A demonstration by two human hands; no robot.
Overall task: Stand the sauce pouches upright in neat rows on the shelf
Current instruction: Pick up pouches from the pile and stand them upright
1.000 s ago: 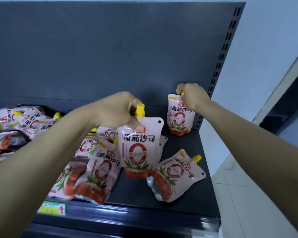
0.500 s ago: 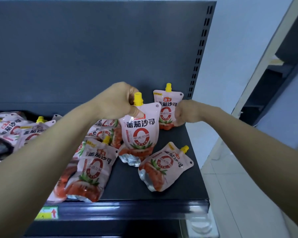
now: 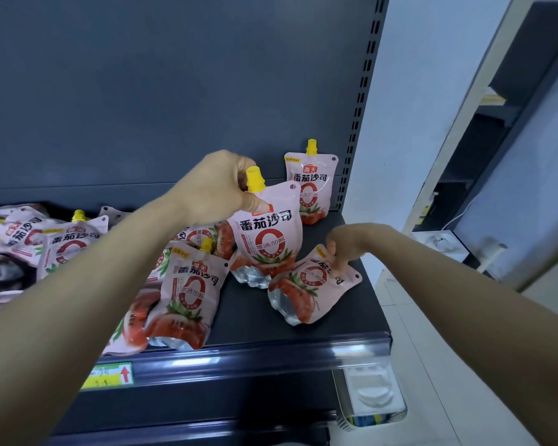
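Pink film pouches with yellow spouts are being handled on a dark shelf [image 3: 248, 320]. The held pouch [image 3: 268, 243] is being gripped by the left hand [image 3: 216, 188] just under its spout [image 3: 255, 180], with the thumb being pressed on the front and the fingers being curled behind. It is being held upright, and whether its silver base is touching the shelf cannot be told.

At one o'clock from it, the back pouch [image 3: 313, 178] is standing upright on its own close before the back panel [image 3: 174, 91], beside the slotted post [image 3: 358, 107]. Its lower left corner is being covered in view by the held pouch.

At four o'clock from the held pouch, the flat pouch [image 3: 310, 284] is being pinched at its top edge by the right hand [image 3: 345, 243], whose fingers are being curled down onto it. Its spout is being hidden by that hand, and its base is pointing toward seven o'clock. The two gripped pouches are just beside each other; whether they are touching cannot be told.

At eight o'clock, the front pouch [image 3: 187, 284] is lying face up, being propped on other pouches. From nine to ten o'clock, a pile [image 3: 62, 243] of more pouches is lying tumbled across the shelf's left part. At six o'clock, a yellow-green tag [image 3: 107, 376] with a red arrow is being carried in the shelf's front rail [image 3: 255, 358].
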